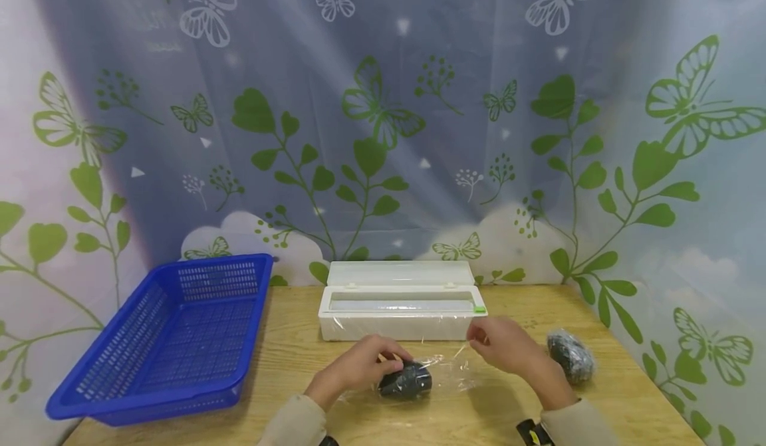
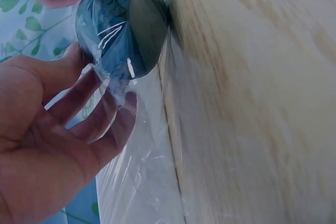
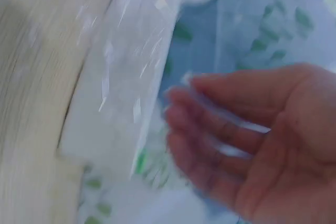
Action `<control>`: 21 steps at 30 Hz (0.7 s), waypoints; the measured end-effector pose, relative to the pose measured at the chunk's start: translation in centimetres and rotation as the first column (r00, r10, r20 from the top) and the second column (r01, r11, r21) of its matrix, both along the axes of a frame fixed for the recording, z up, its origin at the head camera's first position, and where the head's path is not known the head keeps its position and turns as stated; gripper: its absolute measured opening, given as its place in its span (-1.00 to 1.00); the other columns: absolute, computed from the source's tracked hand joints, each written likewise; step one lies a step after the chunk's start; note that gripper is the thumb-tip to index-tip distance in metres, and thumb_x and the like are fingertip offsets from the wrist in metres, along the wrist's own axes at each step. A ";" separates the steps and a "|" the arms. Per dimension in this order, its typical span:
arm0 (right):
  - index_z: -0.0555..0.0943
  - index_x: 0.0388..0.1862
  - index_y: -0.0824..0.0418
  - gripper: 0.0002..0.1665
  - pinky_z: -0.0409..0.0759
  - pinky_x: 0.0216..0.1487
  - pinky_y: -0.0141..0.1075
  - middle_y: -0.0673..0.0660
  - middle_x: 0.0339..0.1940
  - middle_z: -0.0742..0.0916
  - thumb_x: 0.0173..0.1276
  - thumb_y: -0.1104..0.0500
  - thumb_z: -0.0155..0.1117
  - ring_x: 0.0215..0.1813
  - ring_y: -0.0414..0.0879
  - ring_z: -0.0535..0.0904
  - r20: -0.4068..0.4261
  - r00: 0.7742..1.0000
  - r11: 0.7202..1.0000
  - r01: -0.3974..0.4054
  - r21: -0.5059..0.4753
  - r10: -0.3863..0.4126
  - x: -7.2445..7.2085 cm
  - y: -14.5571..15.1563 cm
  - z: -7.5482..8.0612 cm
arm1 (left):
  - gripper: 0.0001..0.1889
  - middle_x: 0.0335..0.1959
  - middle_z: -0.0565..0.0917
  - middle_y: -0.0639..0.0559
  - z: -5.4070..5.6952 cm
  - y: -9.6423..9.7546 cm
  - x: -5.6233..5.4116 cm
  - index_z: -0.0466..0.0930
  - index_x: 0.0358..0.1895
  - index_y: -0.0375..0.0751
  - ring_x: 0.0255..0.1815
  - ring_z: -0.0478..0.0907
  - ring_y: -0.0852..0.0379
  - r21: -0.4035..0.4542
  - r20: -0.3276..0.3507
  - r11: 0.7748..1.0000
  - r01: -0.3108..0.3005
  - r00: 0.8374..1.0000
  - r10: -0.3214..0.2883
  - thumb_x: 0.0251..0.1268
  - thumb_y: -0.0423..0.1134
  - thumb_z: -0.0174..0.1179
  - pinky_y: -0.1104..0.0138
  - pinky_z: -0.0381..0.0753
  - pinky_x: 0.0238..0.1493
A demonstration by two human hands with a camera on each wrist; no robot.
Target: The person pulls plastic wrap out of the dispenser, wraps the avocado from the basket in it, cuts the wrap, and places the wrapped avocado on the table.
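A black, cup-like object [image 1: 407,381] lies on its side on the table, partly covered by clear cling film [image 1: 450,374]. My left hand [image 1: 366,366] grips it from the left. In the left wrist view its round dark end [image 2: 123,27] shows through wrinkled film, the thumb at its side and the other fingers curled at the film. To the right, my right hand [image 1: 505,345] pinches a stretched edge of the film between thumb and fingertips. Behind both hands stands a white cling film dispenser [image 1: 395,328], lid raised, the roll visible inside.
On the left stands a blue plastic basket [image 1: 251,359]. A dark object wrapped in crinkled film [image 1: 571,356] sits beside my right forearm. A green slider [image 1: 479,309] is at the dispenser's right end. A printed curtain [image 1: 455,133] hangs behind the wooden table [image 1: 293,313].
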State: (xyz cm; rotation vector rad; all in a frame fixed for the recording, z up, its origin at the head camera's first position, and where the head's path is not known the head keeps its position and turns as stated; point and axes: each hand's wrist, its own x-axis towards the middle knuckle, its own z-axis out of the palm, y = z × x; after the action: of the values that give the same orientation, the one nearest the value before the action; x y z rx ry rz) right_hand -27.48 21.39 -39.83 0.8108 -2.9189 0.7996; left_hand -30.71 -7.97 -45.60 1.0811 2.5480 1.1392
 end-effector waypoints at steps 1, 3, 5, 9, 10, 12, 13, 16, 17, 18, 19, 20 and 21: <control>0.69 -0.27 0.20 -0.95 0.60 -0.33 -0.38 0.03 -0.39 0.75 0.41 0.31 0.34 -0.37 -0.26 0.61 -0.049 0.998 0.999 -0.045 0.002 0.045 0.2 -0.7 0.2 | -0.79 0.04 0.80 -0.05 0.0 0.0 0.0 0.78 0.05 -0.15 -0.05 0.69 0.19 -0.003 -0.002 1.000 -0.003 1.000 0.003 0.49 -0.34 0.22 0.45 0.64 -0.07; 0.73 -0.21 0.19 -0.94 0.69 -0.22 -0.38 0.06 -0.28 0.80 0.41 0.31 0.35 -0.26 -0.21 0.70 -0.068 0.986 0.988 -0.152 -0.007 0.152 0.7 -2.4 0.2 | -0.78 0.04 0.80 -0.06 -0.1 0.0 0.0 0.77 0.06 -0.16 -0.07 0.70 0.16 -0.010 -0.003 1.000 -0.011 1.000 0.011 0.50 -0.34 0.20 0.45 0.64 -0.09; 0.75 -0.10 0.20 -0.87 0.74 -0.10 -0.33 0.09 -0.14 0.83 0.40 0.31 0.38 -0.12 -0.13 0.76 -0.035 0.966 0.967 -0.255 -0.002 0.255 1.1 -4.0 -0.1 | -0.77 0.06 0.80 -0.07 -0.1 0.0 0.0 0.76 0.08 -0.18 -0.06 0.72 0.13 -0.016 -0.007 1.000 -0.011 1.000 0.011 0.51 -0.33 0.19 0.45 0.65 -0.09; 0.73 0.04 0.20 -0.70 0.72 0.07 -0.22 0.09 0.02 0.80 0.32 0.27 0.48 0.08 -0.03 0.72 -0.050 0.951 0.950 -0.299 0.093 0.305 1.7 -6.1 -1.2 | -0.75 0.09 0.78 -0.10 -0.2 0.1 -0.1 0.73 0.12 -0.23 -0.02 0.74 0.08 -0.026 -0.030 1.000 -0.007 1.000 0.007 0.54 -0.31 0.17 0.41 0.68 -0.01; 0.73 0.05 0.21 -0.67 0.71 0.07 -0.21 0.10 0.02 0.79 0.29 0.28 0.50 0.08 -0.02 0.71 -0.066 0.953 0.951 -0.286 0.114 0.295 1.8 -6.4 -1.5 | -0.75 0.09 0.78 -0.11 -0.3 0.2 -0.1 0.73 0.13 -0.24 -0.02 0.74 0.08 -0.029 -0.038 1.000 -0.009 0.999 0.008 0.54 -0.29 0.17 0.40 0.68 0.00; 0.72 0.07 0.21 -0.61 0.69 0.03 -0.22 0.10 0.00 0.77 0.26 0.28 0.53 0.05 -0.02 0.70 -0.095 0.960 0.958 -0.251 0.138 0.265 1.9 -6.7 -1.9 | -0.74 0.08 0.78 -0.13 -0.4 0.3 -0.1 0.72 0.13 -0.25 -0.01 0.74 0.06 -0.025 -0.060 1.000 -0.012 0.998 0.010 0.54 -0.27 0.18 0.39 0.69 0.01; 0.71 0.09 0.21 -0.59 0.69 -0.02 -0.24 0.10 -0.02 0.75 0.25 0.28 0.54 0.01 -0.04 0.69 -0.102 0.961 0.960 -0.240 0.141 0.255 1.9 -6.8 -2.1 | -0.74 0.07 0.78 -0.13 -0.4 0.3 -0.1 0.71 0.13 -0.25 -0.01 0.74 0.05 -0.020 -0.071 1.000 -0.015 0.997 0.013 0.53 -0.26 0.19 0.39 0.69 -0.01; 0.71 0.10 0.20 -0.57 0.66 -0.11 -0.30 0.08 -0.08 0.70 0.23 0.27 0.55 -0.10 -0.12 0.64 -0.108 0.968 0.966 -0.210 0.148 0.227 1.7 -6.9 -2.5 | -0.74 0.06 0.77 -0.12 -0.2 0.5 0.1 0.71 0.12 -0.22 0.00 0.71 0.02 0.002 -0.109 0.999 -0.040 0.993 0.040 0.49 -0.23 0.25 0.40 0.66 -0.07; 0.71 0.10 0.19 -0.56 0.64 -0.13 -0.31 0.06 -0.09 0.68 0.23 0.26 0.56 -0.13 -0.15 0.62 -0.107 0.971 0.968 -0.199 0.150 0.216 1.6 -6.9 -2.6 | -0.75 0.05 0.77 -0.11 0.0 0.6 0.1 0.71 0.11 -0.22 -0.01 0.70 0.01 0.010 -0.130 0.999 -0.047 0.990 0.048 0.46 -0.24 0.28 0.39 0.66 -0.10; 0.71 0.09 0.19 -0.56 0.63 -0.15 -0.32 0.06 -0.11 0.67 0.21 0.25 0.57 -0.15 -0.18 0.60 -0.112 0.971 0.970 -0.191 0.152 0.209 1.6 -6.9 -2.7 | -0.76 0.02 0.77 -0.10 0.1 0.6 0.2 0.72 0.08 -0.21 -0.03 0.69 0.02 0.014 -0.155 0.998 -0.056 0.986 0.057 0.44 -0.25 0.31 0.39 0.66 -0.12; 0.71 0.08 0.19 -0.56 0.64 -0.14 -0.31 0.05 -0.12 0.66 0.20 0.24 0.58 -0.16 -0.19 0.59 -0.120 0.972 0.971 -0.183 0.156 0.203 1.5 -6.9 -2.8 | -0.78 -0.01 0.78 -0.08 0.2 0.7 0.2 0.73 0.04 -0.21 -0.06 0.68 0.03 0.020 -0.178 0.998 -0.062 0.982 0.065 0.41 -0.26 0.33 0.38 0.66 -0.14; 0.71 0.06 0.20 -0.56 0.64 -0.12 -0.29 0.06 -0.11 0.66 0.18 0.23 0.59 -0.16 -0.18 0.59 -0.127 0.972 0.971 -0.176 0.161 0.197 1.5 -6.9 -2.9 | -0.81 -0.05 0.78 -0.06 0.4 0.7 0.3 0.75 0.00 -0.19 -0.10 0.67 0.07 0.022 -0.194 0.997 -0.068 0.978 0.071 0.38 -0.27 0.36 0.39 0.65 -0.16; 0.71 0.05 0.20 -0.55 0.65 -0.10 -0.27 0.06 -0.10 0.66 0.17 0.22 0.60 -0.15 -0.18 0.59 -0.128 0.973 0.972 -0.169 0.163 0.191 1.4 -6.9 -3.0 | -0.84 -0.09 0.78 -0.04 0.5 0.8 0.4 0.76 -0.04 -0.18 -0.14 0.67 0.10 0.019 -0.205 0.997 -0.072 0.976 0.074 0.36 -0.28 0.37 0.39 0.65 -0.18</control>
State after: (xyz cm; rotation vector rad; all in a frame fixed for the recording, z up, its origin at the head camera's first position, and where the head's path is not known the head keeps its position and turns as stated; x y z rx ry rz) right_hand -26.06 14.47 -42.82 1.1092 -2.8340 0.5070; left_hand -30.34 -7.20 -45.12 1.1739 2.7632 1.1132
